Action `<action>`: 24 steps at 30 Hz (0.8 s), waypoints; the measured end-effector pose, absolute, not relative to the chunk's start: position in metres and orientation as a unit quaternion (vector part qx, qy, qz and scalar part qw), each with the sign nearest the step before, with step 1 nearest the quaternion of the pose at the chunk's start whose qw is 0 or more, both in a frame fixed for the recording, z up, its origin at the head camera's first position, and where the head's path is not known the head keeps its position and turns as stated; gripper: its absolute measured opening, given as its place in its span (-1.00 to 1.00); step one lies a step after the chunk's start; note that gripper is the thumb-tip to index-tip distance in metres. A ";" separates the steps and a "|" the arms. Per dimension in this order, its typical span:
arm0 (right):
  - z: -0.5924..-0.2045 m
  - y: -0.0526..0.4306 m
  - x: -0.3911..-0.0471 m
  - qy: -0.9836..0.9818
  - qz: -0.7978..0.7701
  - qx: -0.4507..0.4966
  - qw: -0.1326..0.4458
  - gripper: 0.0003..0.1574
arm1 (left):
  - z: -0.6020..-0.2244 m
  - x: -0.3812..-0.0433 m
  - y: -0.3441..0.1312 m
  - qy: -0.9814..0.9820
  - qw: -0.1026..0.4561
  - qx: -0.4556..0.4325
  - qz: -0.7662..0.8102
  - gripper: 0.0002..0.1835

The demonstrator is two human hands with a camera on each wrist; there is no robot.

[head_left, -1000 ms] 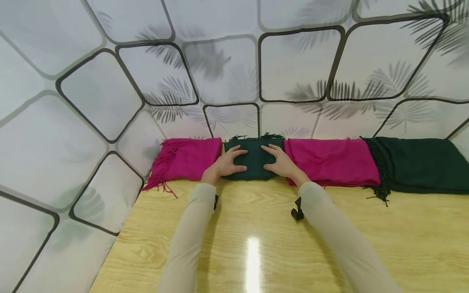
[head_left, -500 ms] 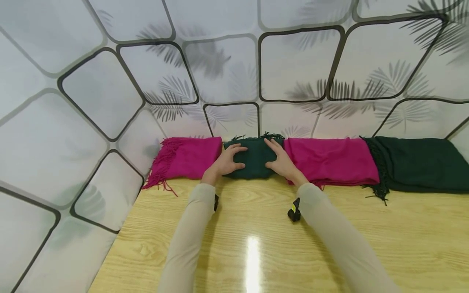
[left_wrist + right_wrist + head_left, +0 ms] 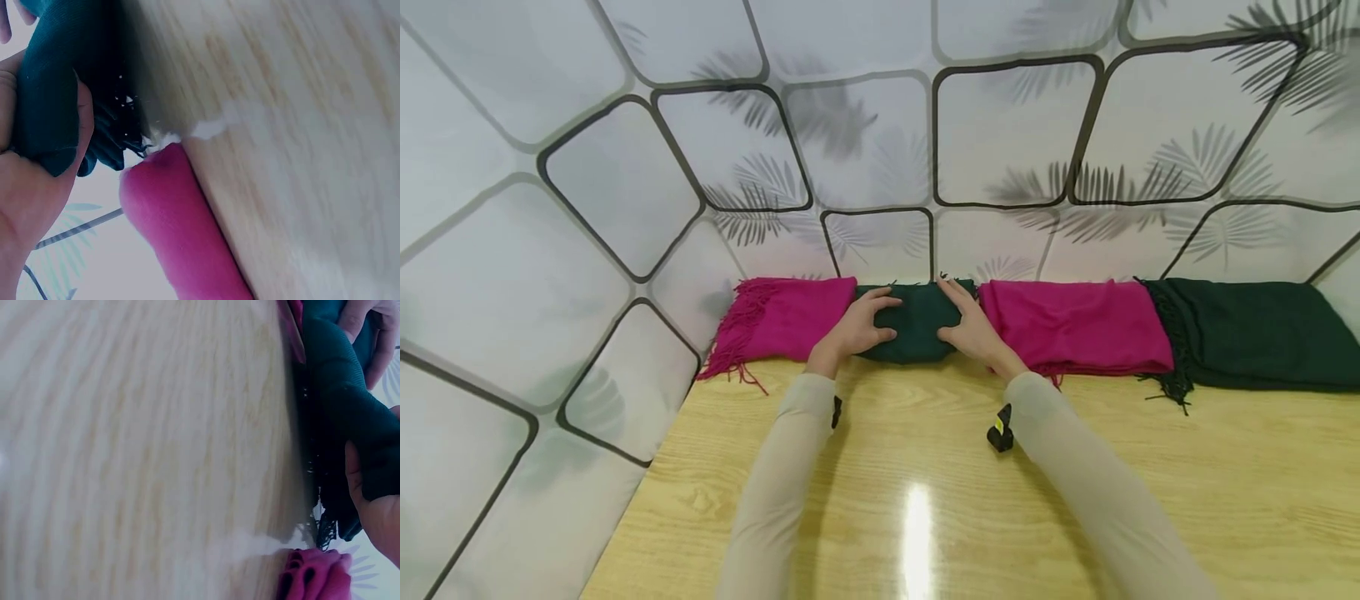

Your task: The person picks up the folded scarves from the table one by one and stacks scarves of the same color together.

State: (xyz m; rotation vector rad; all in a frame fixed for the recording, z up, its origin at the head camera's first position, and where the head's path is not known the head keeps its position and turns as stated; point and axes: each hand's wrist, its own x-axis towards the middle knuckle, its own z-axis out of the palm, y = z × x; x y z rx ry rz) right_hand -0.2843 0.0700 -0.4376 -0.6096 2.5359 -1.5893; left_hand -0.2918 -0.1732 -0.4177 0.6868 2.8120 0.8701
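A folded dark green scarf [image 3: 919, 325] lies along the wall between two magenta scarves. My left hand [image 3: 852, 327] holds its left end, the thumb at the front and the fingers over the top. The right end is held by my right hand [image 3: 976, 332], whose fingers reach to the back edge. In the left wrist view the green cloth [image 3: 50, 94] sits between thumb and fingers. Black-looking fringe [image 3: 325, 528] hangs under the cloth in the right wrist view. Parts of the fingers are hidden behind the scarf.
A fringed magenta scarf [image 3: 797, 317] lies to the left, a wider magenta one [image 3: 1078, 327] to the right. Beyond that is another dark green scarf [image 3: 1262, 333]. The patterned wall [image 3: 880, 142] rises behind them, and the wooden table [image 3: 880, 467] extends in front.
My right hand's fingers have shifted toward the back edge of the green scarf. Less of its fringe shows at the back, and its right end has moved slightly left. The head view has shifted a little.
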 end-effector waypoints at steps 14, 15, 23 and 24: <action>-0.427 0.069 -0.270 0.822 -0.528 -0.211 0.030 0.15 | -0.403 -0.276 -0.179 0.928 0.050 0.230 0.290 -0.36; -0.426 0.069 -0.269 0.822 -0.528 -0.214 0.026 0.15 | -0.402 -0.275 -0.179 0.927 0.048 0.231 0.291 -0.35; -0.421 0.071 -0.256 0.813 -0.526 -0.249 -0.001 -0.02 | -0.397 -0.262 -0.181 0.919 0.024 0.260 0.295 -0.32; -0.421 0.071 -0.254 0.814 -0.521 -0.256 -0.007 -0.09 | -0.396 -0.261 -0.181 0.919 0.021 0.264 0.292 -0.32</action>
